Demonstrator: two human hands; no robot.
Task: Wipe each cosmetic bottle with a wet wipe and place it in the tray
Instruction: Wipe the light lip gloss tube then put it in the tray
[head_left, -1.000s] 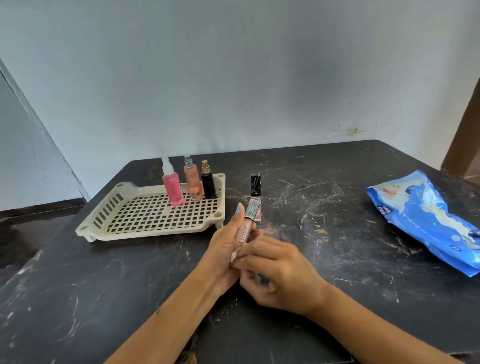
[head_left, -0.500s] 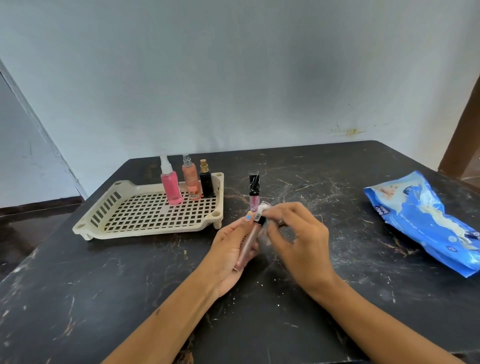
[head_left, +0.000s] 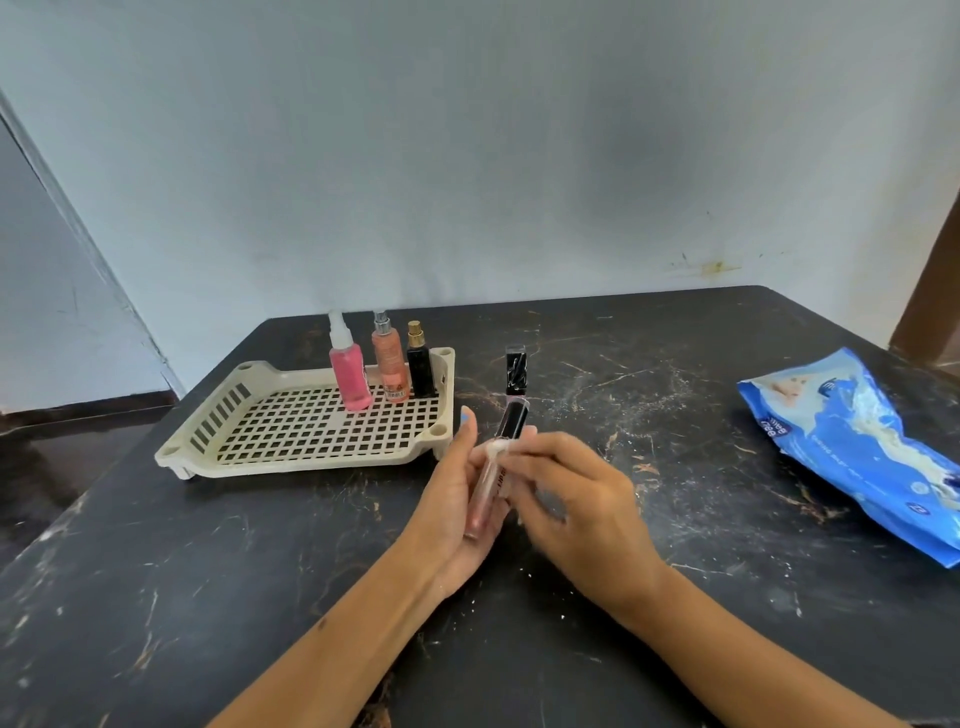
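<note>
My left hand (head_left: 457, 499) holds a slim pink lip gloss tube (head_left: 488, 483) with a black cap, slanted away from me. My right hand (head_left: 576, 499) pinches a small wet wipe (head_left: 498, 448) against the tube just below its cap. Behind the hands a second tube with a black cap (head_left: 517, 375) stands upright on the table. The cream slotted tray (head_left: 291, 441) sits at the left and holds three upright bottles along its far edge: a pink spray bottle (head_left: 349, 374), a peach spray bottle (head_left: 388, 364) and a small black bottle (head_left: 420, 366).
A blue wet wipe pack (head_left: 852, 447) lies at the right on the dark marbled table (head_left: 675, 519). A pale wall stands behind the table, with floor beyond the table's left edge.
My right hand slid the wipe from the tube's lower end up to the cap, then slightly back down. The tube tilted a little in my left hand.
</note>
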